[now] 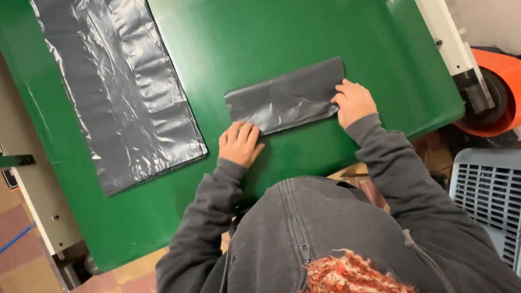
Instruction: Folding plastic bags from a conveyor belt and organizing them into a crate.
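Mid-fold: both hands, left hand and right hand, lay spread, pressing the folded grey bag flat (green table); I'd reckon another fold needs aligned edges.

Green bench with two grey plastic sheets

A folded grey plastic bag lies flat under both grips; a larger flat grey plastic sheet lies well left of the left grip.

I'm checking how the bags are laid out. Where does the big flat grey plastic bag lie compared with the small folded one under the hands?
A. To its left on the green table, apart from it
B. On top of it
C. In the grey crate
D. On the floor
A: the big flat bag lies left of the folded bag on the green table, with bare green between them.
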